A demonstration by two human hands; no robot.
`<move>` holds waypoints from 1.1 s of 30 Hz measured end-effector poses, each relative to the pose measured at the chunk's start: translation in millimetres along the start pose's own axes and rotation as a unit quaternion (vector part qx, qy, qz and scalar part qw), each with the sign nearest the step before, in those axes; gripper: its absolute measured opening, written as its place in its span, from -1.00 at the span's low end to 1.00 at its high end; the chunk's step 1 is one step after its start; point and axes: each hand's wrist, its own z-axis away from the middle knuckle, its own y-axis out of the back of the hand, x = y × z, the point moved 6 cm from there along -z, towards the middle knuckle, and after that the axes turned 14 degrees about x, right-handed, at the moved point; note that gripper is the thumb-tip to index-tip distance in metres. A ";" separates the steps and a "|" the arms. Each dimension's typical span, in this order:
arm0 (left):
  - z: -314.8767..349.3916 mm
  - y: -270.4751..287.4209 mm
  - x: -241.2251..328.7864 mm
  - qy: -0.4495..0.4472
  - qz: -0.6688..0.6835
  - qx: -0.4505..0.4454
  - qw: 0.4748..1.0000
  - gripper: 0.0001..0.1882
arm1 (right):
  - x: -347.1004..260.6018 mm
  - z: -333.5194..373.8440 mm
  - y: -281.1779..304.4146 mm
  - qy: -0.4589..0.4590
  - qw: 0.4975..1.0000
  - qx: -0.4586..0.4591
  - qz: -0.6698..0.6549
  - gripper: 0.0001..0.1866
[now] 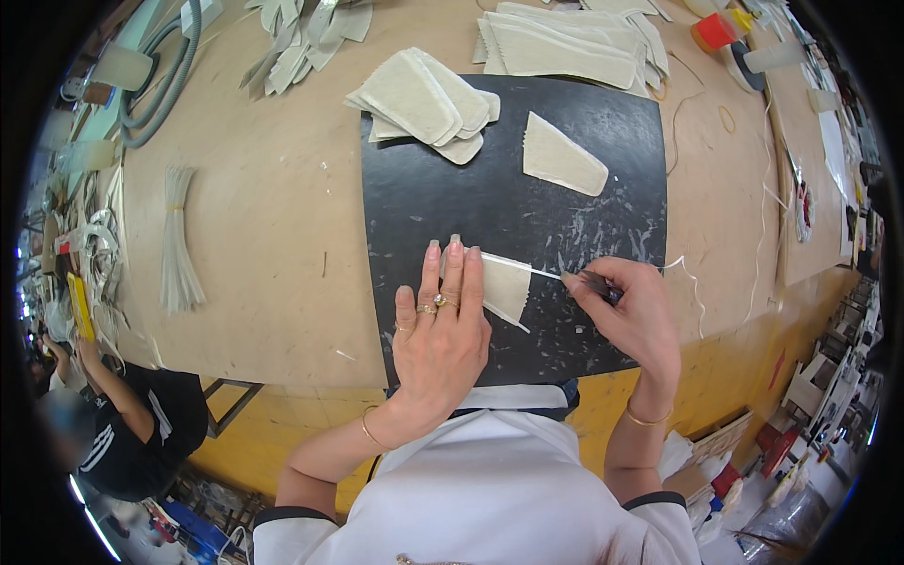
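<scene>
My left hand (441,325) lies flat on a cream fabric piece (508,290), its fingers stretched out and pressing it onto a black mat (443,202). A thin white strip (543,274) runs along the piece's far edge and past its right end to my right hand (633,306). That hand is closed around a small dark tool (601,284), whose exact kind is hidden by the fingers; its fingertips meet the strip. Under my left fingers, part of the piece is covered. Another cream piece (565,158) rests alone farther back on the mat.
A stack of cream pieces (414,99) overlaps the mat's far left corner. More piles (565,47) lie behind. At left are a bundle of white strips (179,240) and a grey hose (174,89). A red and yellow bottle (720,30) stands far right. Another person (141,414) sits at lower left.
</scene>
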 end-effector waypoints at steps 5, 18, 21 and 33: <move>1.2 -1.7 0.9 -0.010 -0.027 -0.017 0.999 -0.33 | 1.2 -1.4 -0.7 -0.011 1.000 -0.003 0.016 -0.78; 3.2 -11.6 20.4 -0.033 -0.046 -0.034 0.998 -0.19 | -4.2 0.7 -2.5 0.014 0.998 0.031 0.045 -0.77; 2.2 -10.3 20.4 -0.037 -0.041 -0.036 0.998 -0.21 | -7.4 2.1 -2.2 0.014 0.998 0.040 0.035 -0.76; -13.0 -0.9 18.3 -0.116 0.080 -0.092 0.986 -0.28 | 51.2 10.5 46.1 -0.121 0.986 0.022 0.114 -0.72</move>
